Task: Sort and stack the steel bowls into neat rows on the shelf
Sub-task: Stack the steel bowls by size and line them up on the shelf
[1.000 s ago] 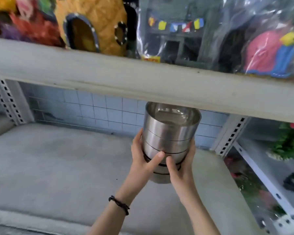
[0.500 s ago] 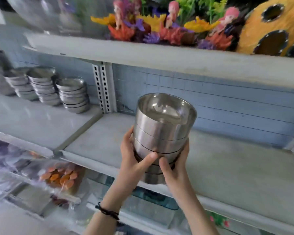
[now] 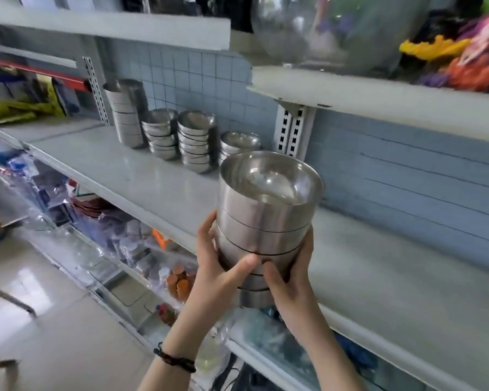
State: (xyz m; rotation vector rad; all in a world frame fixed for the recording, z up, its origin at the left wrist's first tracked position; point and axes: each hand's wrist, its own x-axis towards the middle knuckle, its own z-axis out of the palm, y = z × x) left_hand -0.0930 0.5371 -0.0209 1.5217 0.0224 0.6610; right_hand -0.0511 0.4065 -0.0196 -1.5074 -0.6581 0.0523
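I hold a stack of several nested steel bowls upright in front of the grey shelf. My left hand grips its lower left side and my right hand cups its lower right side. Further left along the same shelf, against the tiled wall, stand other stacks of steel bowls: a tall stack, two middle stacks and a low stack, the last partly hidden behind the bowls I hold.
A slotted upright post divides the shelf bays. The upper shelf carries a large clear round bowl and colourful ornaments. Bagged goods fill the lower shelf. Pale tiled floor lies at the left.
My view has swung to the left, bringing the shelved bowl stacks closer to the centre. Both hands keep the same grip on the stack, which has moved left with me.
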